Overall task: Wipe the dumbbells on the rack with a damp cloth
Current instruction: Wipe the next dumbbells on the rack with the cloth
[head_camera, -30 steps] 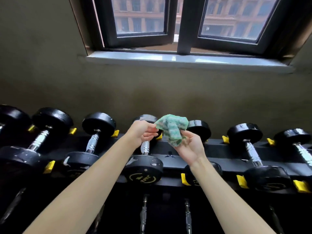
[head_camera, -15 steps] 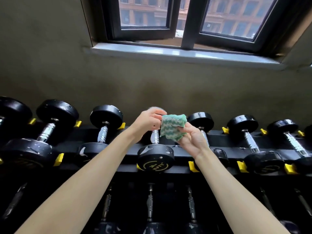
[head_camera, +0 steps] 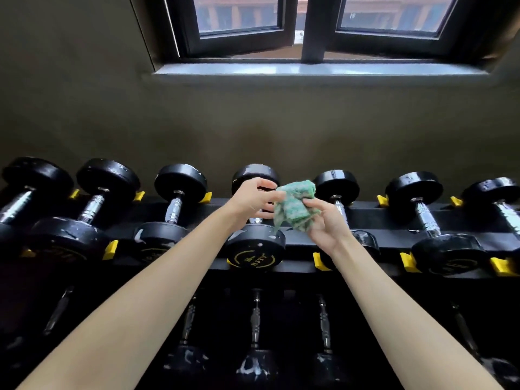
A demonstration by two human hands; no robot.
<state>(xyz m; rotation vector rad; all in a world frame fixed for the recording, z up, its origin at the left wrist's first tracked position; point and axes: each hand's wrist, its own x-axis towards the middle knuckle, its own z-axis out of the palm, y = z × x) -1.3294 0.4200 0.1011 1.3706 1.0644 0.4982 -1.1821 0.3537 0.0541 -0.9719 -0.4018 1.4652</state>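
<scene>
The fingertips (head_camera: 277,195) of the left hand (head_camera: 253,199) are drawn together with the thumb, pinching the left edge of a crumpled green cloth (head_camera: 295,209). The right hand (head_camera: 327,225), palm turned up, holds the rest of the bundle. Its thumb (head_camera: 311,203) presses onto the fabric, and its fingers are curled behind it, mostly hidden. A thin corner of the cloth hangs down toward a dumbbell head; whether it touches cannot be told. Two bare forearms reach in from the near left and near right.

The cloth is held between the hands, just above the middle dumbbell (head_camera: 254,250). This dumbbell is black, and its near head carries a yellow ring of lettering. The left hand covers most of its chrome handle.

The dumbbell lies on the upper tier of a black rack (head_camera: 388,240), its handle running from near to far. More black dumbbells lie in a row to its left and right, separated by yellow stops (head_camera: 110,249). Several heads show pale flecks and smears. The lower dumbbells (head_camera: 254,322) sit in deep shadow on the tier beneath.

Beyond the rack is a dark olive wall (head_camera: 84,108). High on it is a black-framed window (head_camera: 239,12) with a pale sill (head_camera: 309,69).
</scene>
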